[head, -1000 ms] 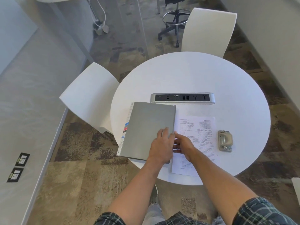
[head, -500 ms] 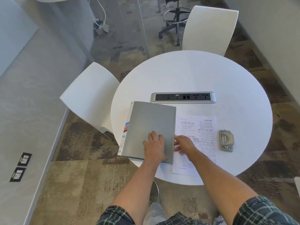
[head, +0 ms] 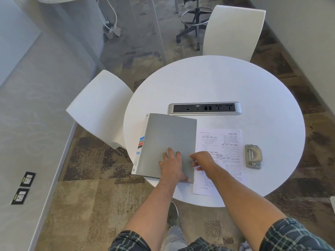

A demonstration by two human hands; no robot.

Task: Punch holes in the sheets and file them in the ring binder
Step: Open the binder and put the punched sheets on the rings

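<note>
A closed grey ring binder (head: 168,140) lies on the left part of the round white table (head: 217,82), its spine side with coloured tabs hanging over the table's left edge. My left hand (head: 171,164) lies flat on the cover near its front right corner, fingers spread. My right hand (head: 202,159) is at the binder's right edge, fingertips touching or pinching the cover edge. A printed sheet (head: 226,145) lies just right of the binder, partly under my right hand. A metal hole punch (head: 253,156) sits to the right of the sheet.
A silver power and socket strip (head: 204,108) is set into the table behind the binder. White chairs stand at the left (head: 97,105) and the far side (head: 233,31). A black swivel stool (head: 194,20) is further back on the patterned carpet.
My left hand has slid leftwards and nearer on the binder cover. My right hand has stayed at the binder's right edge. The binder and the sheet have not visibly moved.
</note>
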